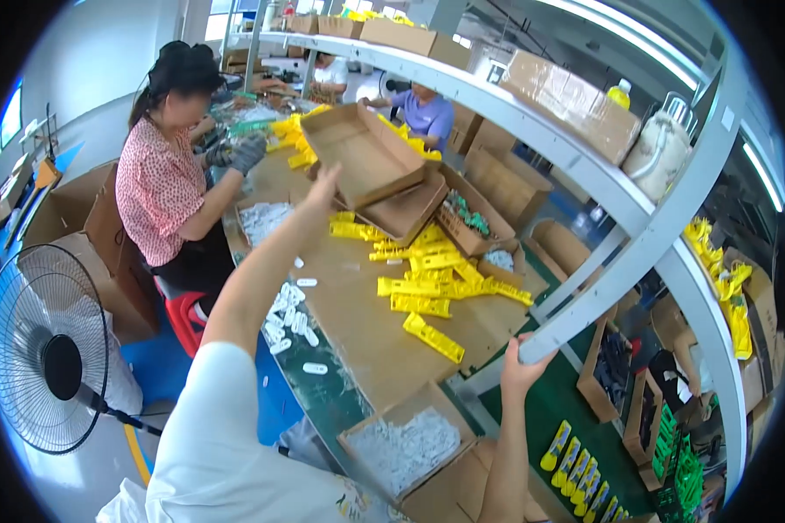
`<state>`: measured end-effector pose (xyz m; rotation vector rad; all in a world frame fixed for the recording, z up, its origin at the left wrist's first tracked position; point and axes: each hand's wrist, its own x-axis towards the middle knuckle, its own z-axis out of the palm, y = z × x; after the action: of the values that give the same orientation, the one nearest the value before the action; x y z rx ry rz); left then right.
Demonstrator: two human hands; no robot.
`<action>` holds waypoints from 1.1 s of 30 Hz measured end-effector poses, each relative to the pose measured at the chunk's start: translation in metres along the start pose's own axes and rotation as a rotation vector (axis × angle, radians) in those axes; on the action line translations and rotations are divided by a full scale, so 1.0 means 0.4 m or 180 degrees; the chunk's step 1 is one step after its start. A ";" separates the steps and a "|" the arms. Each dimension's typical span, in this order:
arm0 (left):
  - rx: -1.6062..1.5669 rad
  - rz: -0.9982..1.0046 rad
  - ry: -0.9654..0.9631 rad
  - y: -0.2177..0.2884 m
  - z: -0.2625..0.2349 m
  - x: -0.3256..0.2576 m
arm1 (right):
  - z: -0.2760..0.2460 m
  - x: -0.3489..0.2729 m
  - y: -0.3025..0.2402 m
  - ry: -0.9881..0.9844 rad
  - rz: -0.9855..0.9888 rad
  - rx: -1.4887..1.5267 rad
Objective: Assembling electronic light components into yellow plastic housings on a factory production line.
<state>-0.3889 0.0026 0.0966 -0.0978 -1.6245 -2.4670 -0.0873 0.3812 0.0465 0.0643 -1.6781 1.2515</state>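
The bench [358,340] runs from 6 o'clock up toward 11 o'clock, covered with brown card. Its left edge drops to a blue floor [161,366] and a fan [48,349] at 8 o'clock. A white shelf frame [602,183] arcs over the right side from 12 o'clock to 4 o'clock and limits room there. Open card surface lies between the white parts [288,318] at the left edge and the yellow parts [432,283] at centre.

An empty box [362,152], tilted with its open side toward the camera, sits above centre at 12 o'clock, resting on a second box [406,209]. The left hand [323,187] reaches up to the empty box at its lower left edge; the fingers are extended and close together against the box edge, though whether they grip it cannot be told.

The right hand [523,362], at 4 o'clock, is wrapped around the lower end of the shelf frame's diagonal bar, fingers curled over it.

A box of white parts [406,444] stands at 6 o'clock. A person in a red patterned top [161,187] works at 10 o'clock, gloved hands [244,152] on the bench.
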 end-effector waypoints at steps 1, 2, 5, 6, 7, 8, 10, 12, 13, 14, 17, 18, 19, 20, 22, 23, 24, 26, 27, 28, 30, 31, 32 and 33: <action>0.0360 -0.0483 -0.0383 -0.062 -0.040 -0.011 | -0.009 -0.001 -0.008 0.0031 0.0049 -0.0101; 0.0316 -0.0515 -0.0334 -0.122 -0.066 -0.030 | -0.001 -0.005 -0.017 0.0035 0.0116 -0.0167; 0.1977 0.0612 -0.1383 -0.239 -0.269 -0.090 | 0.027 -0.026 -0.070 0.0013 0.0579 -0.0172; 0.0507 -0.1051 -0.1123 -0.185 -0.078 -0.220 | -0.065 -0.035 -0.082 0.0011 0.0580 -0.1205; 0.0774 -0.0958 -0.1288 -0.153 -0.140 -0.245 | -0.065 -0.036 -0.129 -0.0249 0.0516 -0.1847; 0.0756 -0.0924 -0.1222 -0.142 -0.195 -0.263 | -0.085 -0.039 -0.153 -0.0743 0.0670 -0.2792; 0.1198 -0.0533 -0.1256 -0.147 -0.278 -0.286 | -0.056 -0.048 -0.262 -0.2107 0.0964 -0.4538; 0.1617 -0.0168 -0.1279 -0.160 -0.322 -0.271 | 0.009 -0.066 -0.336 -0.2868 0.1039 -0.4952; 0.2073 0.0194 -0.1280 -0.168 -0.345 -0.266 | 0.082 -0.061 -0.385 -0.3225 0.1059 -0.3991; 0.2041 0.0161 -0.1260 -0.174 -0.360 -0.256 | 0.151 -0.044 -0.414 -0.3521 0.1071 -0.3018; 0.1973 0.0474 -0.1166 -0.231 -0.377 -0.188 | 0.348 0.036 -0.403 -0.3927 0.0544 -0.2325; 0.1979 0.0552 -0.1244 -0.234 -0.392 -0.175 | 0.449 0.073 -0.401 -0.3965 0.0247 -0.1937; 0.2089 0.0830 -0.1223 -0.247 -0.414 -0.163 | 0.558 0.121 -0.439 -0.4009 0.0178 -0.2203; 0.2150 0.1135 -0.1230 -0.260 -0.428 -0.156 | 0.647 0.169 -0.396 -0.3957 -0.0446 -0.1825; 0.2219 0.1644 -0.1516 -0.307 -0.431 -0.159 | 0.832 0.290 -0.368 -0.3697 -0.1231 -0.1618; 0.2422 0.2028 -0.1611 -0.350 -0.442 -0.148 | 0.934 0.357 -0.368 -0.3602 -0.2032 -0.1706; 0.1935 0.1407 -0.1787 -0.325 -0.412 -0.153 | 1.000 0.434 -0.319 -0.3200 -0.2355 -0.1780; 0.1770 0.1282 -0.1597 -0.273 -0.402 -0.170 | 1.183 0.588 -0.271 -0.2768 -0.3205 -0.1792; 0.1825 0.1453 -0.1620 -0.273 -0.399 -0.170 | 1.267 0.661 -0.279 -0.2722 -0.3174 -0.2007; 0.1901 0.1620 -0.1617 -0.274 -0.401 -0.164 | 1.342 0.713 -0.280 -0.2350 -0.3660 -0.1941; 0.1886 0.1503 -0.1538 -0.267 -0.415 -0.174 | 1.494 0.808 -0.280 -0.1886 -0.3629 -0.2127; 0.1935 0.1385 -0.1525 -0.276 -0.421 -0.178 | 1.554 0.832 -0.286 -0.1811 -0.3805 -0.1973; 0.1957 0.1307 -0.1548 -0.284 -0.414 -0.171 | 1.601 0.888 -0.280 -0.1813 -0.3843 -0.1996; 0.1918 0.1321 -0.1595 -0.284 -0.406 -0.166 | 1.638 0.954 -0.275 -0.1363 -0.4119 -0.2135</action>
<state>-0.3376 -0.0948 -0.0812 -0.9135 -2.1892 -1.6425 -0.6531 0.0257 0.4213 0.8909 -1.7640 -0.3188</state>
